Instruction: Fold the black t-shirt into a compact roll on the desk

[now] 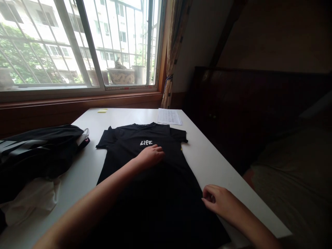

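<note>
A black T-shirt [155,193] with a small white print on its chest lies spread over the white table, its collar toward the window. My left hand [153,154] rests on the chest just below the print, fingers curled; whether it pinches the cloth is hidden. At the right side edge of the shirt is my right hand [213,197], its thumb and fingers curled toward each other around a small gap. Its fingertips touch the shirt's edge, and I cannot make out whether cloth is between them.
Dark clothes [38,152] and a pale cloth [33,200] are heaped on the left. Paper sheets [169,117] and a yellow note [102,110] lie at the far end of the white table [207,155]. Beyond stands a barred window; a bed [290,180] is at the right.
</note>
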A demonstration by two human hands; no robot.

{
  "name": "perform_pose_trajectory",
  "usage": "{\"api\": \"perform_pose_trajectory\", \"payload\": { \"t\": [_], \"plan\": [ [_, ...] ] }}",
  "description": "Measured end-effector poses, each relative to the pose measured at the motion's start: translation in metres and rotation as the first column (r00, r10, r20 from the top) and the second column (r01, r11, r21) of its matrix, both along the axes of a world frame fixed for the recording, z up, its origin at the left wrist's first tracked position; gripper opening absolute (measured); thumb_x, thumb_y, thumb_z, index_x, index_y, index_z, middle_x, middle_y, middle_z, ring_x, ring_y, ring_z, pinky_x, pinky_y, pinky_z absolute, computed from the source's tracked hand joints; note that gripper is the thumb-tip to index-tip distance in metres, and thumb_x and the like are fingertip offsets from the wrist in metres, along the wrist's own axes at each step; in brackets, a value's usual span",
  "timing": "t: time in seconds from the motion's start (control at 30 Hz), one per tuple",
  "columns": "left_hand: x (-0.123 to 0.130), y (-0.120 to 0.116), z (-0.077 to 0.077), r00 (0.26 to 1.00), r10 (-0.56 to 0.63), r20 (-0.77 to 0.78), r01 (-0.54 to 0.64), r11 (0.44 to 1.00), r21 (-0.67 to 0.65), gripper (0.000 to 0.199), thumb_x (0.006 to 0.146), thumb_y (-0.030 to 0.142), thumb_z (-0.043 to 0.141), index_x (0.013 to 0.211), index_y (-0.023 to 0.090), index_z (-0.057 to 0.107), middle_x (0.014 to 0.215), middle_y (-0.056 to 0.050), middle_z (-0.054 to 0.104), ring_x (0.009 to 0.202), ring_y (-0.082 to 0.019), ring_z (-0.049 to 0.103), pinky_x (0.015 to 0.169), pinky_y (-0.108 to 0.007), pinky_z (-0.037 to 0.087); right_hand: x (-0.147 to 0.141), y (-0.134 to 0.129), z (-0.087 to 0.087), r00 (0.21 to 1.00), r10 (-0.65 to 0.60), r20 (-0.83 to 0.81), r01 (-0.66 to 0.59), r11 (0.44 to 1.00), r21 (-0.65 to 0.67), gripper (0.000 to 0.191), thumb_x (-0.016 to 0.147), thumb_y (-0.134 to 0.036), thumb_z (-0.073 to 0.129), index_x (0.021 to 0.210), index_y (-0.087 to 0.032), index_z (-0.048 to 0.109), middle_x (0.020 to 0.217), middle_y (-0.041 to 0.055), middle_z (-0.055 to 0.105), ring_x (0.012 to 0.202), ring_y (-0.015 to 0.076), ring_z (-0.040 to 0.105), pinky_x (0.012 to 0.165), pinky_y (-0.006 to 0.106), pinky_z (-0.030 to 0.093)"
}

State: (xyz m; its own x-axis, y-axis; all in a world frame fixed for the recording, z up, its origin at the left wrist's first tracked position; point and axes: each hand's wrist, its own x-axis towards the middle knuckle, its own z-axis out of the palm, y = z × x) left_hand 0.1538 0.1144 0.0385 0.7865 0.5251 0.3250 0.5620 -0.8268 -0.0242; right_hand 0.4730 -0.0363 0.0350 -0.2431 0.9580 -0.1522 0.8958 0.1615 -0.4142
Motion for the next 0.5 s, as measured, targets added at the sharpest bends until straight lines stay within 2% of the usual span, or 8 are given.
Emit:
{"api": "perform_pose_trajectory", "payload": {
  "t": [0.1,0.2,0.33,0.5],
  "plan": [
    [0.051,0.013,-0.013,0.995,-0.1,-0.022,0.1,0.995,0.007,0.022,0.099,0.019,0.052,0.112,0.02,0.07,0.1,-0.008,0.063,0.085,-0.019,0.056,0.074,-0.029,0.047,0.002,-0.005,-0.002,0.999,-0.026,0.019,0.026,1.0,0.016,0.012,0.084,-0.021,0.054,0.077,-0.023,0.064,0.079,0.001,0.069,0.072,0.0189,0.065,0.066,0.028,0.045],
    [0.085,0.018,-0.016,0.977,-0.204,-0.059,0.205,0.979,0.018,0.023,0.1,0.02,0.051,0.112,0.024,0.07,0.102,-0.006,0.063,0.086,-0.019,0.056,0.068,-0.029,0.046,0.006,-0.008,-0.006,0.998,-0.053,0.028,0.053,0.998,0.027,0.014,0.084,-0.02,0.052,0.077,-0.023,0.064,0.078,0.0014,0.069,0.071,0.0192,0.064,0.068,0.029,0.045],
    [0.106,0.023,-0.012,0.953,-0.285,-0.101,0.291,0.956,0.046,0.02,0.1,0.018,0.05,0.106,0.023,0.069,0.1,-0.006,0.063,0.087,-0.019,0.056,0.064,-0.029,0.044,0.013,-0.012,-0.01,0.997,-0.079,-0.006,0.079,0.996,0.033,0.015,0.083,-0.019,0.05,0.077,-0.023,0.063,0.078,0.0015,0.069,0.073,0.0192,0.064,0.068,0.029,0.045],
    [0.119,0.026,-0.009,0.939,-0.312,-0.145,0.325,0.943,0.076,0.016,0.098,0.014,0.053,0.097,0.021,0.068,0.095,-0.006,0.064,0.082,-0.019,0.057,0.061,-0.03,0.042,0.017,-0.017,-0.01,0.993,-0.113,-0.037,0.114,0.993,0.026,0.016,0.083,-0.018,0.047,0.077,-0.023,0.062,0.078,0.0014,0.068,0.073,0.019,0.064,0.069,0.029,0.045]
  ]
}}
